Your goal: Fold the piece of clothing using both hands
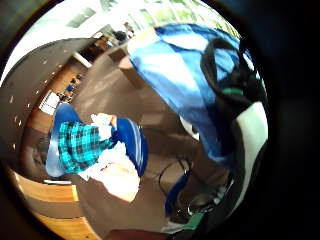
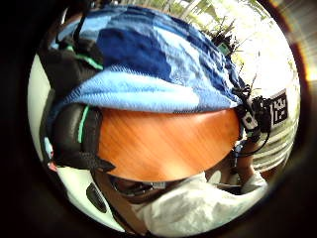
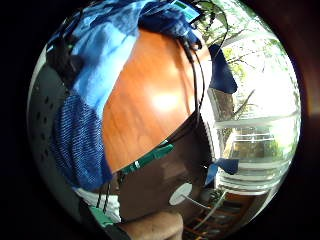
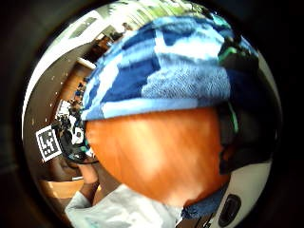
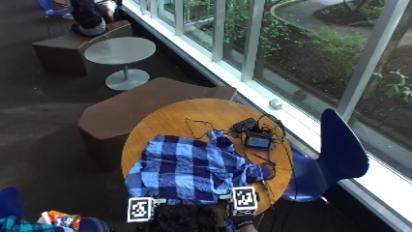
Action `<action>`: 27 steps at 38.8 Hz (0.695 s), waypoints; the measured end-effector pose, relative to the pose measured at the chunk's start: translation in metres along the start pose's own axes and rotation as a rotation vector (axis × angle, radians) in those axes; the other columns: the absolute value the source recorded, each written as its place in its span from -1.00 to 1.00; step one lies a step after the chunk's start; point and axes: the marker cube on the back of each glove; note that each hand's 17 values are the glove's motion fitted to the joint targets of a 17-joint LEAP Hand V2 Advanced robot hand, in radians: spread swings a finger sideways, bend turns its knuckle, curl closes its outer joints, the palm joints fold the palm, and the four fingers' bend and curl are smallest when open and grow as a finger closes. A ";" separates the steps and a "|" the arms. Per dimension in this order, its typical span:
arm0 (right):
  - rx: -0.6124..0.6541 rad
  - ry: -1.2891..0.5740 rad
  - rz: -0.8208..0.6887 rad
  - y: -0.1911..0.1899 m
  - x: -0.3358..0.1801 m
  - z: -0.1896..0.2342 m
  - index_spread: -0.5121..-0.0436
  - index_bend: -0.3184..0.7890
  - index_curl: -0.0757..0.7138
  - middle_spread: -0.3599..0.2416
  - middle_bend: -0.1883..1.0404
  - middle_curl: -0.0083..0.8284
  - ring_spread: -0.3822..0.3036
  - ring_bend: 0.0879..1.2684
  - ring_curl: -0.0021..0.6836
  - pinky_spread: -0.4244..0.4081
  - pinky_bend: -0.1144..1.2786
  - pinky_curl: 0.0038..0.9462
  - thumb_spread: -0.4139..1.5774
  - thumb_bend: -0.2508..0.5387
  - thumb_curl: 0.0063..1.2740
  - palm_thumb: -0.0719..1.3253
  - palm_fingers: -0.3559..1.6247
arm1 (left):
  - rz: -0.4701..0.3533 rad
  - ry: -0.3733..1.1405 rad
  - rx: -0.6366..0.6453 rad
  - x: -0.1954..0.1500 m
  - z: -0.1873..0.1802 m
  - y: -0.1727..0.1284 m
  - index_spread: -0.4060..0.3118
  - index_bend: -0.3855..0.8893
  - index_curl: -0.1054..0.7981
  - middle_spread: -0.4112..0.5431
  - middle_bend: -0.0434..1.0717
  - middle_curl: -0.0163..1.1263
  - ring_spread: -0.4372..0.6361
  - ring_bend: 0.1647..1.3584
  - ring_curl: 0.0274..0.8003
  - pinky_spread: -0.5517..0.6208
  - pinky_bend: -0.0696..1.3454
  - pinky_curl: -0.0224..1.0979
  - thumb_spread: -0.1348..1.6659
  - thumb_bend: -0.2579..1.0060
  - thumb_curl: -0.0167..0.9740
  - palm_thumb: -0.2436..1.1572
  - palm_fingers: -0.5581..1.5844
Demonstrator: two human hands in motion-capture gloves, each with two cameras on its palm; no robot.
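Both hands sit at the near edge of the blue checked shirt on the round table: left hand, right hand; I cannot tell their fingers' state.

1 plaid shirt, 2 round tables, 1 blue chair, 2 gloved hands

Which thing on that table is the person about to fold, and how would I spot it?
Find the round wooden table beside the windows. Spread over its near half lies the checked shirt, blue in dark and light squares. It is the only cloth there; its neighbours are black gadgets and cables.
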 end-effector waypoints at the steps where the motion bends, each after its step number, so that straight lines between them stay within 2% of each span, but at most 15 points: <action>1: 0.047 -0.008 -0.002 -0.003 0.001 -0.001 -0.22 -0.02 -0.05 -0.12 -0.34 -0.21 -0.17 -0.46 -0.21 0.02 -0.12 -0.34 0.81 0.17 -0.48 0.13 0.15 | -0.002 -0.039 0.019 -0.006 -0.001 -0.001 -0.45 0.04 -0.07 -0.47 -0.51 -0.35 -0.39 -0.41 -0.39 -0.12 -0.08 -0.45 0.56 -0.36 -0.38 -0.02 0.40; 3: 0.110 -0.042 -0.018 -0.007 0.002 -0.007 -0.21 -0.04 -0.04 -0.18 -0.38 -0.21 -0.27 -0.45 -0.21 -0.09 -0.13 -0.35 0.81 0.22 -0.46 0.19 0.23 | -0.002 -0.096 0.049 -0.016 -0.002 -0.003 -0.50 0.01 -0.05 -0.54 -0.50 -0.33 -0.49 -0.44 -0.37 -0.21 -0.09 -0.43 0.56 -0.35 -0.37 0.02 0.45; 6: 0.130 -0.141 -0.069 -0.010 0.006 -0.023 -0.19 -0.08 -0.01 -0.31 -0.33 -0.17 -0.46 -0.41 -0.15 -0.30 -0.14 -0.34 0.80 0.29 -0.43 0.30 0.46 | 0.028 0.087 0.069 -0.001 -0.014 -0.004 -0.58 -0.01 -0.01 -0.62 -0.49 -0.30 -0.62 -0.46 -0.33 -0.36 -0.11 -0.41 0.55 -0.33 -0.35 0.10 0.56; 7: 0.118 -0.178 -0.095 -0.010 0.009 -0.031 -0.16 -0.18 -0.03 -0.42 -0.24 -0.11 -0.53 -0.33 -0.09 -0.40 -0.11 -0.32 0.80 0.33 -0.42 0.35 0.62 | 0.047 0.148 0.078 0.002 -0.021 -0.005 -0.60 -0.12 -0.04 -0.69 -0.30 -0.23 -0.68 -0.37 -0.27 -0.44 -0.12 -0.40 0.56 -0.31 -0.34 0.15 0.70; 8: 0.094 -0.211 -0.126 -0.009 0.011 -0.039 -0.15 -0.17 -0.01 -0.45 -0.23 -0.10 -0.57 -0.32 -0.07 -0.44 -0.10 -0.30 0.80 0.34 -0.42 0.37 0.62 | 0.068 0.188 0.087 0.002 -0.030 -0.006 -0.61 -0.13 -0.03 -0.71 -0.29 -0.23 -0.71 -0.37 -0.26 -0.47 -0.13 -0.39 0.56 -0.31 -0.34 0.16 0.70; 11: -0.027 -0.251 -0.217 -0.002 0.018 -0.069 -0.12 -0.21 0.01 -0.53 -0.12 -0.02 -0.65 -0.13 0.09 -0.60 -0.10 -0.27 0.78 0.36 -0.42 0.42 0.73 | 0.142 0.245 0.087 -0.005 -0.058 -0.011 -0.65 -0.25 -0.07 -0.78 -0.25 -0.19 -0.82 -0.01 -0.07 -0.61 -0.10 -0.35 0.57 -0.29 -0.33 0.22 0.83; 13: -0.113 -0.248 -0.269 0.003 0.022 -0.088 -0.11 -0.23 0.01 -0.55 -0.07 0.02 -0.66 -0.04 0.15 -0.68 -0.09 -0.25 0.78 0.36 -0.42 0.43 0.75 | 0.192 0.270 0.055 -0.009 -0.076 -0.014 -0.67 -0.27 -0.08 -0.82 -0.20 -0.16 -0.85 0.12 0.00 -0.66 0.01 -0.30 0.58 -0.30 -0.33 0.24 0.87; 18: -0.318 -0.264 -0.401 -0.005 0.032 -0.131 -0.09 -0.26 -0.02 -0.59 0.01 0.09 -0.65 0.13 0.29 -0.74 0.07 -0.15 0.78 0.34 -0.43 0.46 0.79 | 0.327 0.262 -0.091 -0.015 -0.115 -0.023 -0.70 -0.24 -0.10 -0.90 0.06 -0.08 -0.88 0.28 0.14 -0.72 0.16 -0.22 0.58 -0.32 -0.35 0.25 0.87; 22: -0.441 -0.325 -0.457 -0.040 0.034 -0.148 -0.08 -0.24 -0.04 -0.59 0.10 0.16 -0.63 0.21 0.36 -0.74 0.15 -0.10 0.78 0.31 -0.45 0.46 0.78 | 0.391 0.194 -0.169 -0.017 -0.129 -0.045 -0.73 -0.17 -0.07 -0.94 0.21 -0.03 -0.90 0.33 0.21 -0.74 0.22 -0.16 0.58 -0.36 -0.36 0.24 0.85; 27: -0.468 -0.372 -0.389 -0.123 0.028 -0.135 -0.08 -0.24 -0.05 -0.56 0.28 0.26 -0.59 0.35 0.46 -0.69 0.24 -0.03 0.78 0.21 -0.48 0.40 0.78 | 0.357 0.126 -0.261 -0.019 -0.107 -0.102 -0.74 -0.14 -0.03 -0.96 0.35 0.01 -0.90 0.39 0.26 -0.75 0.27 -0.12 0.57 -0.41 -0.37 0.22 0.83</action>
